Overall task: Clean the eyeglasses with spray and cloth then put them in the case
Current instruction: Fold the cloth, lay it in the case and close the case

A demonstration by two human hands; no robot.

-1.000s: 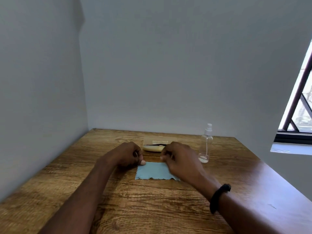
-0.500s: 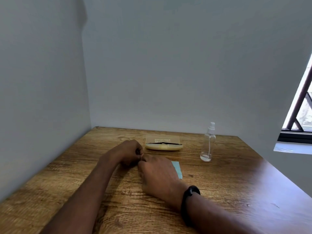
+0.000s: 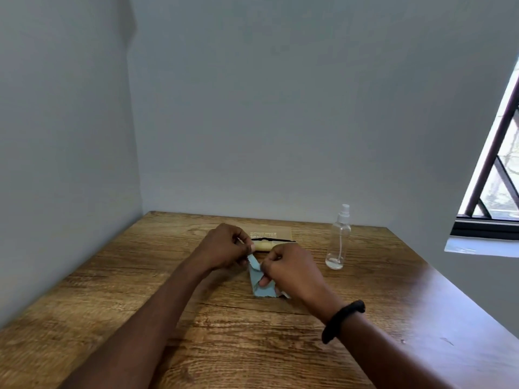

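Observation:
A light blue cloth (image 3: 257,282) is lifted off the wooden table (image 3: 112,290) between both hands. My left hand (image 3: 224,245) pinches its upper corner. My right hand (image 3: 289,268) grips the cloth lower down, fingers curled into its folds. Behind the hands lies the tan eyeglass case (image 3: 264,245), lid open, with a dark strip along its top; the eyeglasses themselves cannot be made out. A clear spray bottle (image 3: 339,242) with a white nozzle stands upright to the right.
Grey walls close the table at the left and the back. A window (image 3: 500,164) with dark bars sits at the right, above the table's right edge. A black band circles my right wrist.
The cloth lay flat on the table; my right hand swept left across it, and now both hands hold it bunched and raised.

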